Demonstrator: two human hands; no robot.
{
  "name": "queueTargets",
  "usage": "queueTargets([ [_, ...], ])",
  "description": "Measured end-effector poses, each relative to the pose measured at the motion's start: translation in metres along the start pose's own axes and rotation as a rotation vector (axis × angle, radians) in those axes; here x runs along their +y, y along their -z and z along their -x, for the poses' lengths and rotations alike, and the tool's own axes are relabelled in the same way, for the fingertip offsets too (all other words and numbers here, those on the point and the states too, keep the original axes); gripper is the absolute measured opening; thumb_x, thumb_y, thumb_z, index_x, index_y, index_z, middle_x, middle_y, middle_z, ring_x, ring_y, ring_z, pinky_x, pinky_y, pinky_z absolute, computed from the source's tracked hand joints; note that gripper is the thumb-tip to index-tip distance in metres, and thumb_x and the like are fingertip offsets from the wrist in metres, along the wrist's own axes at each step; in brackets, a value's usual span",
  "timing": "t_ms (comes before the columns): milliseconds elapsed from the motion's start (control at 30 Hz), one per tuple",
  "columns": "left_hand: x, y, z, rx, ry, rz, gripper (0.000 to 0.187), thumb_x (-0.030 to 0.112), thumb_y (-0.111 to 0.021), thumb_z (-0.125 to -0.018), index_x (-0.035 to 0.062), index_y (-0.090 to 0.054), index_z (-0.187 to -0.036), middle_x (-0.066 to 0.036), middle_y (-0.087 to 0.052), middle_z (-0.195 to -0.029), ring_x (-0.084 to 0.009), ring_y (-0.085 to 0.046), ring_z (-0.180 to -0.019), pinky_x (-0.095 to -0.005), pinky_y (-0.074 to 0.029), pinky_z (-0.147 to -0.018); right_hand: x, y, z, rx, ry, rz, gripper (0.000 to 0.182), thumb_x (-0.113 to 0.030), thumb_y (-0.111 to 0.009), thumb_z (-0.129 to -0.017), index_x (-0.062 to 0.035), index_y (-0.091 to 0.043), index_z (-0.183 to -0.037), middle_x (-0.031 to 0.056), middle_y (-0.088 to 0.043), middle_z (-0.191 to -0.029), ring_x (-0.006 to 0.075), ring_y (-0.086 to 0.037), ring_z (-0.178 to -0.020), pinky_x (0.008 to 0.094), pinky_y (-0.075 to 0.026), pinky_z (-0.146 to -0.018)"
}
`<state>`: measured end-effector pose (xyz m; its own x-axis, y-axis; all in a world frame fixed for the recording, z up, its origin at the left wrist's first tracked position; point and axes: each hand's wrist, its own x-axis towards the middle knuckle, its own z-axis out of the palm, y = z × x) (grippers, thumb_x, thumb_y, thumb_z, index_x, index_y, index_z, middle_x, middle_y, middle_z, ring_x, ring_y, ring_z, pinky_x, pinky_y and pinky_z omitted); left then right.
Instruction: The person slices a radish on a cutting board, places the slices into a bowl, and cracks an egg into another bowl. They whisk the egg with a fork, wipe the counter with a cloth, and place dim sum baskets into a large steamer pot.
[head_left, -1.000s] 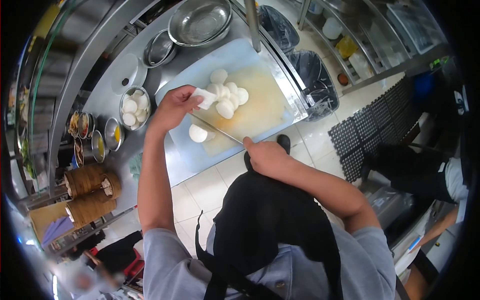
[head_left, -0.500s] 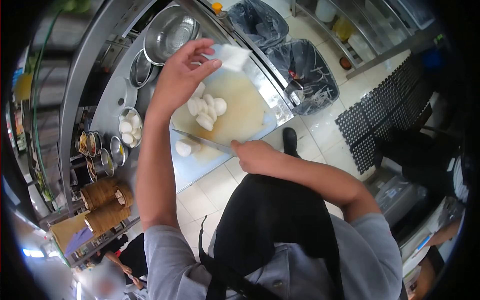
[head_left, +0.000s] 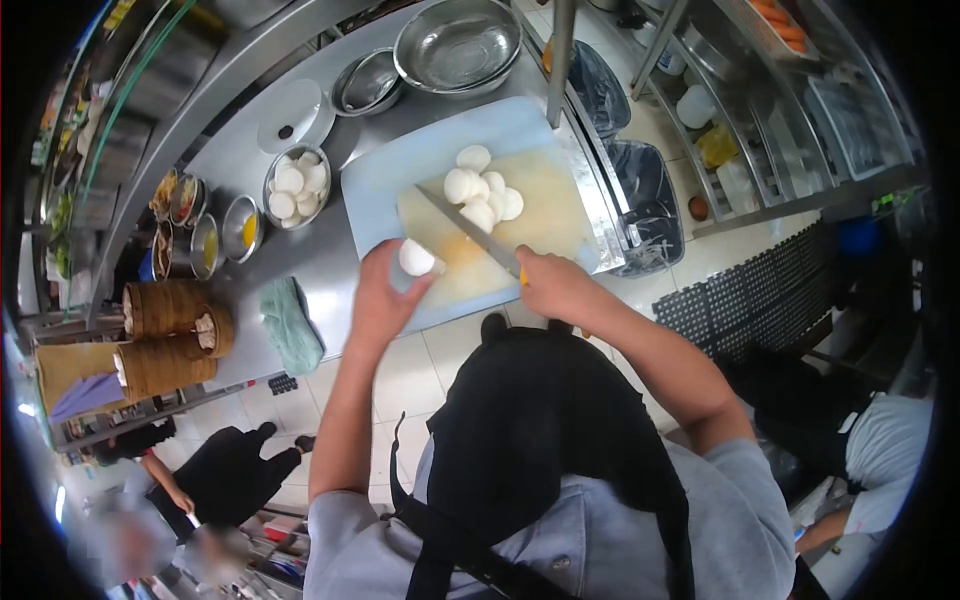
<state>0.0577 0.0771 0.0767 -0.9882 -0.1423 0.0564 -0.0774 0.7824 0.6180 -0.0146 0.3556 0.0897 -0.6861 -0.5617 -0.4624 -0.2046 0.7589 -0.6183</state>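
My left hand (head_left: 383, 295) holds a short, thick white piece (head_left: 416, 258) between thumb and fingers, at the near left part of the cutting board (head_left: 375, 180). My right hand (head_left: 555, 283) is closed round the yellow handle of a long knife (head_left: 472, 232), whose blade points up and left across the board. Just beyond the blade lies a pile of several round white slices (head_left: 480, 190). The blade tip is near the left side of the pile.
Left of the board are a bowl of white pieces (head_left: 298, 186), small metal bowls (head_left: 241, 229), a green cloth (head_left: 291, 325) and bamboo steamers (head_left: 165, 370). Large metal bowls (head_left: 458, 45) stand behind. A bin (head_left: 645, 175) is at right; other people (head_left: 225, 475) stand at lower left and right.
The view has shifted. My left hand has come back from the board's far side to its near left and now holds the white piece. The white cloth-like item is out of view.
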Motion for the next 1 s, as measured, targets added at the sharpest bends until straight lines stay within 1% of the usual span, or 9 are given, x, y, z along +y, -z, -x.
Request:
queueTargets([
  [67, 0.008, -0.028, -0.006, 0.145, -0.249, -0.105, 0.066, 0.021, -0.079, -0.082, 0.0007, -0.050, -0.138, -0.019, -0.058, -0.129, -0.0351, -0.056, -0.118, -0.0444, -0.047, -0.098, -0.005, -0.001, 0.001, -0.003, -0.024, 0.033, 0.033, -0.003, -0.051, -0.086, 0.0057, -0.050, -0.117, 0.0290, -0.069, -0.092, 0.0442, -0.068, -0.092, 0.0518, -0.053, -0.082],
  [200, 0.025, -0.041, -0.030, 0.103, -0.203, -0.172, 0.068, 0.020, -0.076, -0.082, 0.0004, -0.046, -0.141, -0.021, -0.058, -0.126, -0.0387, -0.055, -0.115, -0.0452, -0.045, -0.101, -0.012, -0.011, 0.004, 0.060, -0.050, 0.073, 0.031, -0.008, -0.055, -0.086, 0.0025, -0.046, -0.114, 0.0284, -0.068, -0.089, 0.0456, -0.067, -0.089, 0.0528, -0.052, -0.080],
  [267, 0.025, -0.040, -0.034, -0.060, -0.149, -0.189, 0.074, 0.021, -0.077, -0.081, 0.0000, -0.043, -0.143, -0.023, -0.055, -0.129, -0.0423, -0.054, -0.115, -0.0469, -0.046, -0.100, -0.015, -0.021, 0.007, 0.090, -0.056, 0.128, 0.030, -0.007, -0.054, -0.086, 0.0023, -0.046, -0.113, 0.0281, -0.068, -0.087, 0.0457, -0.067, -0.087, 0.0528, -0.053, -0.079],
  [400, 0.018, -0.032, -0.025, -0.022, -0.193, -0.145, 0.070, 0.020, -0.077, -0.080, -0.0002, -0.046, -0.139, -0.022, -0.056, -0.128, -0.0410, -0.053, -0.116, -0.0465, -0.046, -0.101, -0.016, -0.029, 0.011, 0.155, -0.055, 0.216, 0.027, -0.006, -0.053, -0.086, 0.0018, -0.045, -0.111, 0.0265, -0.068, -0.083, 0.0455, -0.067, -0.081, 0.0544, -0.052, -0.074],
  [500, 0.014, -0.016, -0.022, 0.075, -0.346, -0.097, 0.056, 0.017, -0.075, -0.081, 0.0016, -0.053, -0.130, -0.019, -0.056, -0.126, -0.0393, -0.054, -0.115, -0.0453, -0.048, -0.099, -0.029, -0.025, 0.022, 0.192, -0.007, 0.255, 0.026, -0.006, -0.053, -0.086, 0.0014, -0.045, -0.109, 0.0256, -0.067, -0.080, 0.0442, -0.068, -0.077, 0.0549, -0.053, -0.072],
  [567, 0.008, -0.011, -0.024, -0.037, -0.492, -0.101, 0.041, 0.015, -0.072, -0.082, 0.0043, -0.058, -0.119, -0.015, -0.056, -0.122, -0.0343, -0.054, -0.115, -0.0439, -0.050, -0.098, -0.044, -0.021, 0.032, 0.210, 0.010, 0.287, 0.025, -0.005, -0.053, -0.086, 0.0012, -0.045, -0.109, 0.0252, -0.067, -0.079, 0.0434, -0.068, -0.075, 0.0547, -0.053, -0.070],
  [667, 0.001, -0.015, -0.028, -0.085, -0.542, -0.133, 0.035, 0.012, -0.069, -0.082, 0.0045, -0.060, -0.115, -0.014, -0.056, -0.123, -0.0325, -0.054, -0.116, -0.0422, -0.052, -0.095, -0.063, -0.017, 0.043, 0.172, 0.006, 0.383, 0.023, 0.000, -0.052, -0.085, 0.0010, -0.048, -0.107, 0.0216, -0.067, -0.078, 0.0398, -0.070, -0.074, 0.0502, -0.055, -0.068],
  [833, 0.000, -0.014, -0.028, -0.076, -0.548, -0.107, 0.033, 0.011, -0.068, -0.083, 0.0044, -0.060, -0.114, -0.013, -0.056, -0.124, -0.0315, -0.055, -0.116, -0.0412, -0.052, -0.095, -0.069, -0.009, 0.055, 0.099, 0.023, 0.342, 0.025, -0.001, -0.054, -0.083, 0.0034, -0.045, -0.105, 0.0240, -0.066, -0.076, 0.0441, -0.067, -0.072, 0.0518, -0.054, -0.067],
  [1000, -0.003, -0.015, -0.029, -0.089, -0.540, -0.091, 0.033, 0.011, -0.068, -0.084, 0.0044, -0.060, -0.115, -0.013, -0.056, -0.126, -0.0314, -0.055, -0.117, -0.0409, -0.052, -0.095, -0.057, -0.023, 0.033, 0.047, -0.020, 0.321, 0.023, 0.003, -0.055, -0.083, 0.0012, -0.046, -0.104, 0.0230, -0.067, -0.079, 0.0422, -0.069, -0.080, 0.0504, -0.055, -0.070],
])
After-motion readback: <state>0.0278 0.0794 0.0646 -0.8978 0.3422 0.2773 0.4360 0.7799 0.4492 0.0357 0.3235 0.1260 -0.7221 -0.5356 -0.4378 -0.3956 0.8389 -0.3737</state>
